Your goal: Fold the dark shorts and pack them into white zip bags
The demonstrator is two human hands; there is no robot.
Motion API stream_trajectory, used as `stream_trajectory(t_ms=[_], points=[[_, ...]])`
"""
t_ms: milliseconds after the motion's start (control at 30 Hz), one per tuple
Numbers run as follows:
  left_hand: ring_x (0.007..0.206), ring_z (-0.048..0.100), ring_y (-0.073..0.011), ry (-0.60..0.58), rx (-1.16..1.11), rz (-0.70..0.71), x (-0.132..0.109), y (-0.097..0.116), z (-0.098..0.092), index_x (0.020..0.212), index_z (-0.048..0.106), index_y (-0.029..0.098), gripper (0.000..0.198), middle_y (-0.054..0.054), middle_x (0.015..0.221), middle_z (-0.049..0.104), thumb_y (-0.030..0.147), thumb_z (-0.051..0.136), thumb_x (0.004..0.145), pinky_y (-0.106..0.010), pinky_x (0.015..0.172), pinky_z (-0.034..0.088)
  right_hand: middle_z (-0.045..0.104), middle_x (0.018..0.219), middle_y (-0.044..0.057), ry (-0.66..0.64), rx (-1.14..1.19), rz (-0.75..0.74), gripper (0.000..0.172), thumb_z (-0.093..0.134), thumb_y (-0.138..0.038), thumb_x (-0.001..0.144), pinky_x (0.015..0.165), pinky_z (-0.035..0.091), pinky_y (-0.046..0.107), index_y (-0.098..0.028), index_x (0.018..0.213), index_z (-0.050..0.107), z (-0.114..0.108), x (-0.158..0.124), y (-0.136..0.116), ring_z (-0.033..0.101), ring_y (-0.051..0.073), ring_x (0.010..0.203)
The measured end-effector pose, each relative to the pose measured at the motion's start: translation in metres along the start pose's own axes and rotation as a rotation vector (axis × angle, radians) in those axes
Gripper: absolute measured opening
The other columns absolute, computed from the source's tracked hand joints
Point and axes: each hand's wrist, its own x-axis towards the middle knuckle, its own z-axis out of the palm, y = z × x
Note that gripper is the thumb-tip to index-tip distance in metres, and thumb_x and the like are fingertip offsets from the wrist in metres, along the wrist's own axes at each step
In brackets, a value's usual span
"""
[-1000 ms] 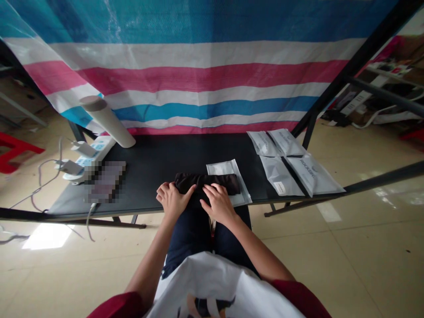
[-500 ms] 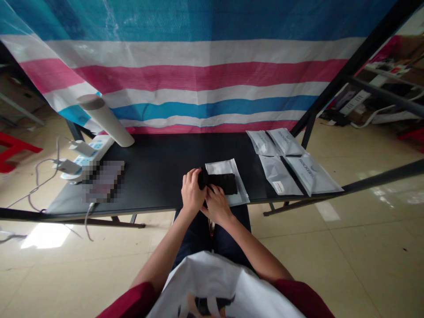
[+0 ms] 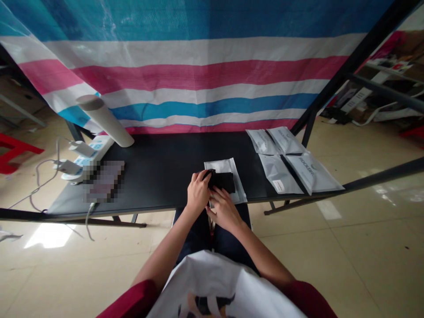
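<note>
A piece of folded black fabric [image 3: 225,181] lies over a pale plastic pouch [image 3: 215,165] near the front edge of the black table; its exact kind cannot be made out. My left hand [image 3: 198,190] is closed on the bunched left end of the fabric. My right hand [image 3: 223,205] rests against the fabric's near side, its fingers stretched along the edge and the thumb apart. Part of the pouch is hidden beneath the fabric and my hands.
Several grey-white printed pouches [image 3: 309,170] lie at the table's right end. On the left stand a white bottle [image 3: 107,121] and a power strip [image 3: 94,154] with chargers, beside a blurred phone [image 3: 104,179] on a cable. A striped sheet [image 3: 198,66] hangs behind.
My left hand has moved a little to the right, folding the left end of the black fabric over. My right hand has shifted slightly right and its fingers have spread.
</note>
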Motion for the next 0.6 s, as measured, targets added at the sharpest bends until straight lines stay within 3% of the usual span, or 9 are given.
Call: stream_trajectory(t_ms=[167, 300, 533, 600], points=[[0.108, 0.052, -0.0289, 0.088, 0.041, -0.087, 0.003, -0.013, -0.007, 0.122, 0.065, 0.022, 0.049, -0.008, 0.125, 0.061, 0.005, 0.047, 0.079, -0.041, 0.087, 0.056, 0.053, 0.143, 0.014, 0.035, -0.065, 0.127, 0.044, 0.054, -0.029, 0.091, 0.114, 0.031, 0.052, -0.015, 0.132, 0.057, -0.004, -0.011, 0.014, 0.037, 0.030, 0.140], [0.107, 0.051, -0.0307, 0.039, 0.094, -0.092, 0.003, -0.014, -0.002, 0.122, 0.064, 0.025, 0.050, -0.011, 0.122, 0.062, 0.006, 0.045, 0.079, -0.039, 0.072, 0.058, 0.052, 0.144, 0.013, 0.017, -0.067, 0.136, 0.046, 0.055, -0.031, 0.090, 0.112, 0.032, 0.051, -0.016, 0.134, 0.056, 0.000, -0.011, 0.019, 0.041, 0.030, 0.137], [0.123, 0.050, -0.0357, 0.010, 0.011, -0.076, -0.003, 0.002, 0.014, 0.132, 0.054, 0.011, 0.049, -0.019, 0.136, 0.054, 0.031, 0.053, 0.087, -0.050, 0.100, 0.047, 0.049, 0.146, 0.014, 0.012, -0.079, 0.118, 0.057, 0.058, -0.033, 0.087, 0.113, 0.030, 0.051, -0.014, 0.140, 0.050, 0.003, -0.013, 0.017, 0.037, 0.031, 0.139], [0.117, 0.056, -0.0311, 0.008, -0.115, -0.087, -0.001, -0.003, 0.009, 0.132, 0.052, 0.012, 0.045, -0.017, 0.130, 0.060, 0.033, 0.045, 0.092, -0.047, 0.100, 0.047, 0.048, 0.148, 0.014, 0.002, -0.085, 0.117, 0.059, 0.059, -0.032, 0.086, 0.113, 0.029, 0.051, -0.014, 0.141, 0.049, 0.004, -0.015, 0.017, 0.036, 0.031, 0.140]])
